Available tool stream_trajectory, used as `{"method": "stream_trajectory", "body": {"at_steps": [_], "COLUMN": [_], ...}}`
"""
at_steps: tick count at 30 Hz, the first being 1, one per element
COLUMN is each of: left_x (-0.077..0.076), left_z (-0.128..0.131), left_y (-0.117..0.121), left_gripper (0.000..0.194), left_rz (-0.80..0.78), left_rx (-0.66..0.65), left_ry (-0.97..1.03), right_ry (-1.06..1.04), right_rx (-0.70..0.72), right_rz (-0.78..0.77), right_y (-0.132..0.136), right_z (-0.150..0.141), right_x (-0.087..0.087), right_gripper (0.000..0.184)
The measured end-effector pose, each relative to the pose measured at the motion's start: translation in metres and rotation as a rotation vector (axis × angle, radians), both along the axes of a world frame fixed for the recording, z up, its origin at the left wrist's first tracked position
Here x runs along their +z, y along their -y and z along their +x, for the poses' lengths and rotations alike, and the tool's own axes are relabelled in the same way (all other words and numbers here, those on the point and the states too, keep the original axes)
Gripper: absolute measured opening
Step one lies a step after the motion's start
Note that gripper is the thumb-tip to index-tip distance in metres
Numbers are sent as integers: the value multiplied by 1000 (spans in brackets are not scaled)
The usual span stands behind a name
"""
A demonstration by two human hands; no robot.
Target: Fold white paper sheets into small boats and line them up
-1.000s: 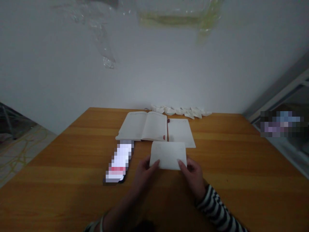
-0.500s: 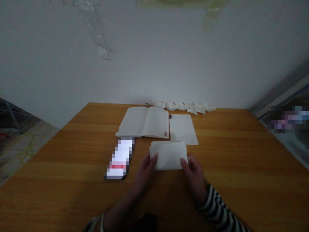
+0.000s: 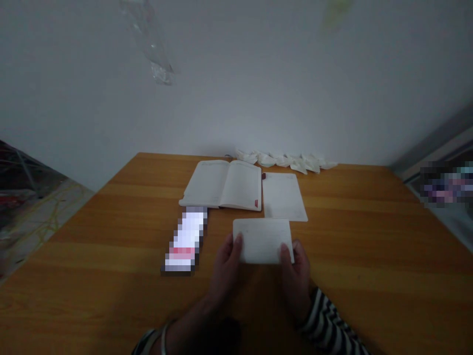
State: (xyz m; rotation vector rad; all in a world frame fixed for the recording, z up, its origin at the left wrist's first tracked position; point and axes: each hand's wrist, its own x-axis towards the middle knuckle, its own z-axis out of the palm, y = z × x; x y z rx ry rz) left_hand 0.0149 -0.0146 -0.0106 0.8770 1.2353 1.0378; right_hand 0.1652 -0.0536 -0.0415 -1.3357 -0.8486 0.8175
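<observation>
Your left hand grips the near left edge of a white paper sheet, thumb on top, while your right hand, in a striped sleeve, grips its near right corner. The sheet sits flat between them over the wooden table. Just beyond it lies a loose white sheet, with an open notebook beside that on the left. A blurred phone lies left of your left hand, and folded paper boats line the far edge.

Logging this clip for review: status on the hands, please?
Left hand, right hand: both grip white paper sheet by its sides. Open notebook, loose paper sheet just beyond.
</observation>
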Motion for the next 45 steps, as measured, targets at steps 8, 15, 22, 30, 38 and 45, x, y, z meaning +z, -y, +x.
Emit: {"method": "stream_trajectory", "body": {"at_steps": [8, 15, 22, 30, 38, 45], "left_x": [8, 12, 13, 4, 9, 12], "left_z": [4, 6, 5, 4, 4, 7], "left_y": [2, 3, 6, 5, 5, 7], "left_gripper": [55, 53, 54, 49, 49, 47], "left_rz": [-46, -67, -62, -2, -17, -30], "left_rx": [33, 48, 64, 80, 79, 66], "left_ry": [-17, -7, -78, -77, -103, -73], "right_ry": [62, 55, 78, 67, 87, 62], "right_rx": [-74, -86, -67, -61, -79, -90], "right_rz": [22, 27, 30, 3, -6, -8], "right_y": [-1, -2, -3, -2, 0, -2], "right_z": [-4, -4, -3, -3, -2, -3], "right_x": [5, 10, 8, 7, 5, 8], "right_gripper": [34, 35, 34, 34, 35, 36]}}
